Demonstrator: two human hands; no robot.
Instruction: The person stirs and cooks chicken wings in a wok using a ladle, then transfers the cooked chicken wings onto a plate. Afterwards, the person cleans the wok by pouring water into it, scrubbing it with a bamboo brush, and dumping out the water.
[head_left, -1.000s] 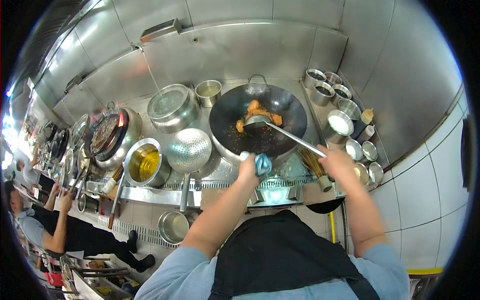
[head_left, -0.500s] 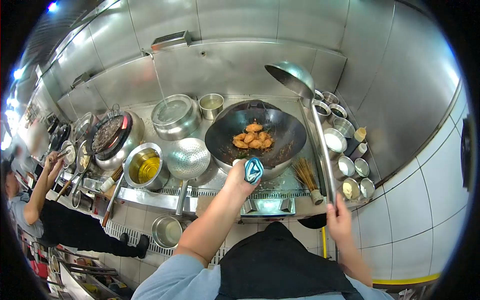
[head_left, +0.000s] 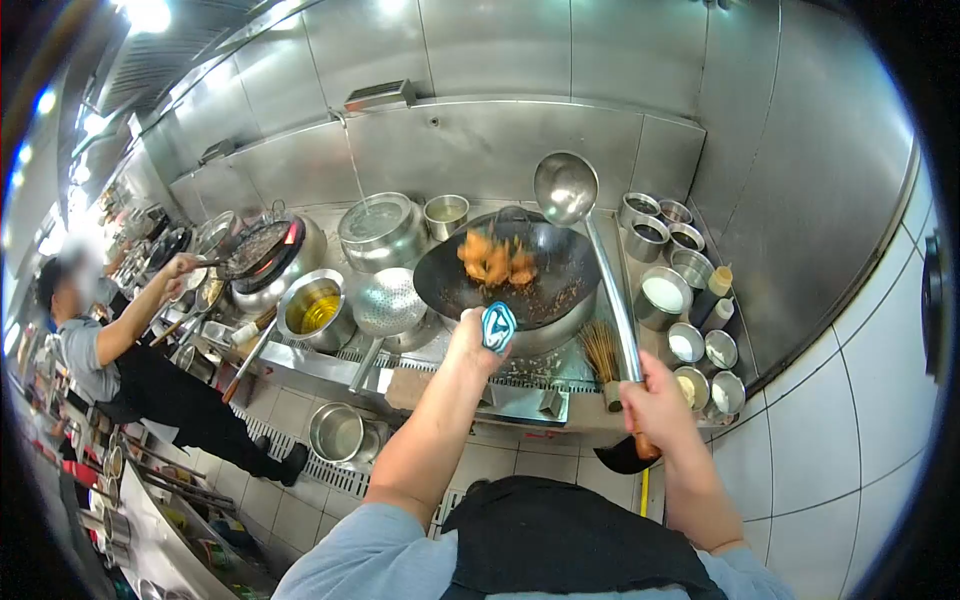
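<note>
My left hand (head_left: 472, 345) is closed round a rolled blue-and-white cloth (head_left: 498, 327) at the near rim of a black wok (head_left: 445, 285). Any wok handle under the cloth is hidden. Browned fried pieces (head_left: 490, 262), smeared by motion, are bunched toward the wok's far side, and dark bits cling to its wall. In my right hand (head_left: 662, 405) is a long steel ladle (head_left: 567, 190), gripped by its wooden handle end. Its bowl is raised beyond the wok's right side, with the hollow facing me.
Seasoning tins (head_left: 662, 292) and squeeze bottles (head_left: 712, 290) line the right side, beside a bamboo brush (head_left: 602, 355). Left of the wok are a strainer (head_left: 390, 300), an oil pot (head_left: 316, 312) and a water-filled pot (head_left: 380, 225). A co-worker (head_left: 150, 390) stands at another wok on the left.
The fried pieces have shifted up and toward the wok's far side. The ladle has swung left and turned its hollow toward me; my right hand is higher. The view has shifted.
</note>
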